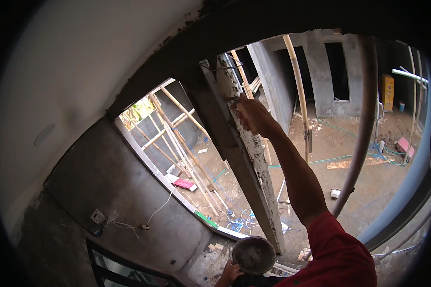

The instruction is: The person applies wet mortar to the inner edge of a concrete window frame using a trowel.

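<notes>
My right hand [254, 117] is raised to the narrow column [261, 167], closed on a small tool [234, 99], apparently a trowel, mostly hidden by my fingers and held against the column's rough, mortar-spattered face. A straight dark edge runs down the column's left side. Low at the bottom of the view, my left hand [232, 271] grips the rim of a round bucket [254, 254] with grey mortar inside.
Bamboo poles [289, 57] stand beyond the opening, and a thicker pole [367, 95] rises at right. The dark plastered wall [81, 167] on the left has loose cables. Hoses, boards and a small white pail [334, 193] lie on the ground below.
</notes>
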Action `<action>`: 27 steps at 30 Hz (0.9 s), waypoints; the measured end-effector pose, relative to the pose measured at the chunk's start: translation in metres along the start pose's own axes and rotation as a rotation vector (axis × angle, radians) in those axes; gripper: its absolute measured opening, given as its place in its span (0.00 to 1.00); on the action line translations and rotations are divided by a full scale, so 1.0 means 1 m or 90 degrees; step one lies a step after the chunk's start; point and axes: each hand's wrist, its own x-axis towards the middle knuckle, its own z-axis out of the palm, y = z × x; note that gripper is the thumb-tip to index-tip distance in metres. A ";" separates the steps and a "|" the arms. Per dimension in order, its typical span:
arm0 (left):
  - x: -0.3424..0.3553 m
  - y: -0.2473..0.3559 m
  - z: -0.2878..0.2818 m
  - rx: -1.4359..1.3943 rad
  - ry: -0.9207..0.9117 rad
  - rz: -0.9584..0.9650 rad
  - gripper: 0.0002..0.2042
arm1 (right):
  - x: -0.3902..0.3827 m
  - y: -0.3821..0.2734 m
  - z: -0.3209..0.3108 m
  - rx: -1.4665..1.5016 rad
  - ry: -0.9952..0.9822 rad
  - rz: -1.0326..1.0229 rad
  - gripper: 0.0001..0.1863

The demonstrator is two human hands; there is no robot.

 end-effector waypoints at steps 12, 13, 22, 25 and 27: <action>-0.023 0.049 0.060 -0.020 0.090 -0.077 0.16 | -0.013 0.026 0.009 -0.359 0.125 -0.031 0.35; -0.022 0.052 0.065 -0.039 0.105 -0.086 0.17 | -0.023 0.030 0.004 -0.300 0.107 0.034 0.33; -0.022 0.049 0.075 -0.063 0.091 -0.090 0.17 | 0.014 -0.011 0.009 -0.159 0.089 0.034 0.32; -0.026 0.046 0.069 -0.055 0.088 -0.071 0.18 | 0.007 -0.003 0.022 -0.179 0.108 0.047 0.32; -0.029 0.049 0.070 -0.056 0.093 -0.081 0.18 | -0.001 0.019 0.024 -0.287 0.118 0.057 0.32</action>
